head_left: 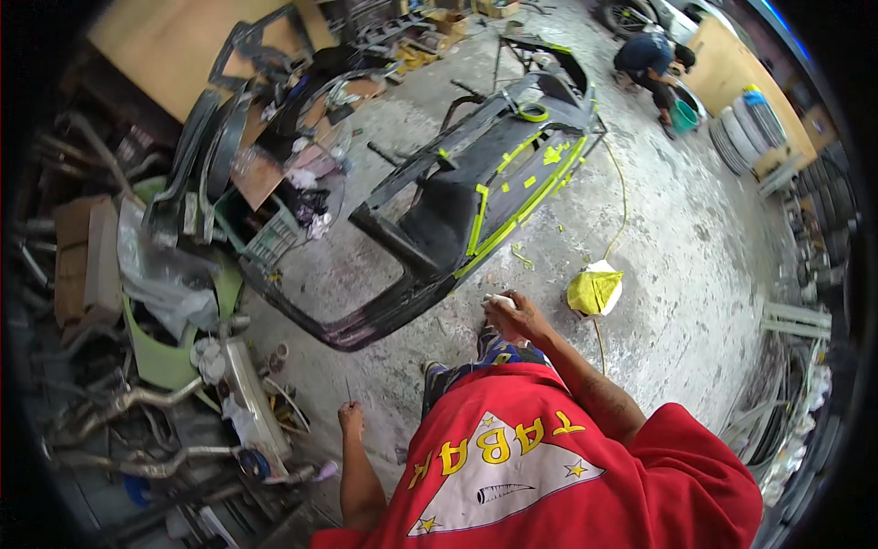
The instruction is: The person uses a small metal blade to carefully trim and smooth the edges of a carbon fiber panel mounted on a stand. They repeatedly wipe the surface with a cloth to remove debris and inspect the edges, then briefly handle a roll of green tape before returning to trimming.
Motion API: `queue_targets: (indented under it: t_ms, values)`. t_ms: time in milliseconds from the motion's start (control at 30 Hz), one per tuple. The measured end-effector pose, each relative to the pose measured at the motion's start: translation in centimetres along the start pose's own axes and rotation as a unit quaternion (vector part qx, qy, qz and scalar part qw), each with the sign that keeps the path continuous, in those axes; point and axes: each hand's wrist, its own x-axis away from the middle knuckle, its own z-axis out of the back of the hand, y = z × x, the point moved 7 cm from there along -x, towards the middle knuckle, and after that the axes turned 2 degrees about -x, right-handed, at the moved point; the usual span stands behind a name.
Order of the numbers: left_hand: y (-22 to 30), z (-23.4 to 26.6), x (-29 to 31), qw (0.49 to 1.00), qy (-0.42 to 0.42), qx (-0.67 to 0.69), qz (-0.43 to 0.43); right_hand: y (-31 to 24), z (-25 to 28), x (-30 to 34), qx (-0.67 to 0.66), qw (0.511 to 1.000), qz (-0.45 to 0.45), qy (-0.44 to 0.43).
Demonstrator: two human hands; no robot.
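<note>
A large black car bumper (428, 231) rests across a stand in front of me, with strips of yellow-green masking tape (479, 220) along its panel and lower edge. A roll of tape (532, 113) lies on its far part. My right hand (518, 317) is closed round a crumpled white wad (498, 301), perhaps cloth or paper, just short of the bumper's near side. Lower on the left, my left hand (350, 418) is closed on a thin, dark rod-like thing (347, 388) that points upward, apart from the bumper. Its exact kind is too small to tell.
A yellow-and-white covered bundle (594, 291) stands on the floor at right, with a yellow hose (625, 197) running past it. Car parts and exhaust pipes (137, 403) crowd the left. Far right, a person (647, 57) crouches by a green bucket (682, 116); tyres (828, 197) are stacked beyond.
</note>
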Motion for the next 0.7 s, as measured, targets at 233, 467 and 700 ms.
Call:
queue_targets:
  t_ms: [233,467,700]
  values:
    - [8.7,-7.8,0.8,0.985,-0.077,-0.039,-0.152,-3.7,2.2,-2.6,0.002,0.999,0.027,0.017]
    - [4.0,-11.6,7.8,0.97,-0.112,-0.189,-0.103,-6.1,11.1,-9.4,0.009,0.997,0.039,0.067]
    - [4.4,-14.3,12.0,0.976,-0.064,-0.208,-0.004,-7.3,18.9,-19.8,-0.016,0.997,0.048,0.062]
